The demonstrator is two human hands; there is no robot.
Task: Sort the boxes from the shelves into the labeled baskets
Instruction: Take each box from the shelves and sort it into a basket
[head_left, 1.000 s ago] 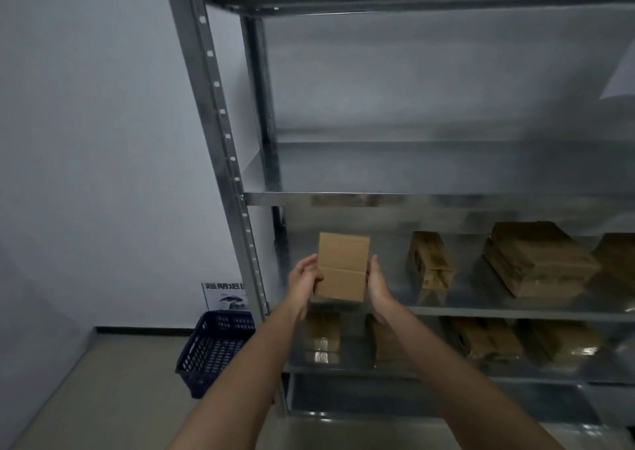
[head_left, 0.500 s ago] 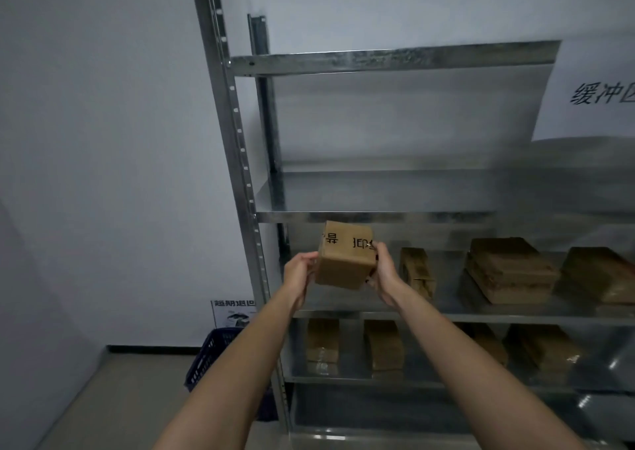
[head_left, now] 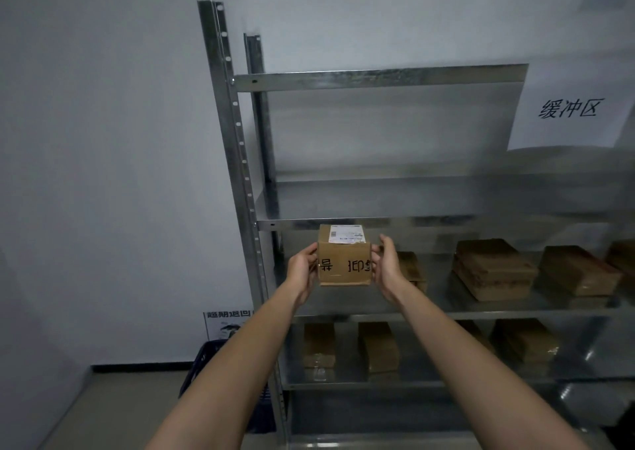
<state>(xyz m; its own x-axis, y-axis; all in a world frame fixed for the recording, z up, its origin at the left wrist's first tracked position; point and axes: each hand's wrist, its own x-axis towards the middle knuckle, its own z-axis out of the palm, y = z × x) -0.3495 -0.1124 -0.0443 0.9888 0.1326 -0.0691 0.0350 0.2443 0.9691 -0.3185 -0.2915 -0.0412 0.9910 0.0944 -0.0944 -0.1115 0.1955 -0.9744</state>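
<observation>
A small brown cardboard box (head_left: 344, 264) with black handwritten characters on its near face and a white shipping label on top is held in the air in front of the metal shelf unit (head_left: 378, 223). My left hand (head_left: 303, 271) grips its left side and my right hand (head_left: 385, 267) grips its right side, fingers curled round the edges. A dark blue basket (head_left: 202, 363) stands on the floor at the lower left, mostly hidden behind my left forearm, with a printed label (head_left: 226, 322) on the wall above it.
Several brown boxes lie on the middle shelf (head_left: 491, 271) and on the lower shelf (head_left: 378, 346). The upper shelf (head_left: 412, 198) holds nothing. A white paper sign with handwritten characters (head_left: 568, 113) hangs at the upper right. A grey wall is on the left.
The box has been tipped toward me, so its labelled top and written face now show. The view has tilted up, bringing the top of the shelf frame into sight.
</observation>
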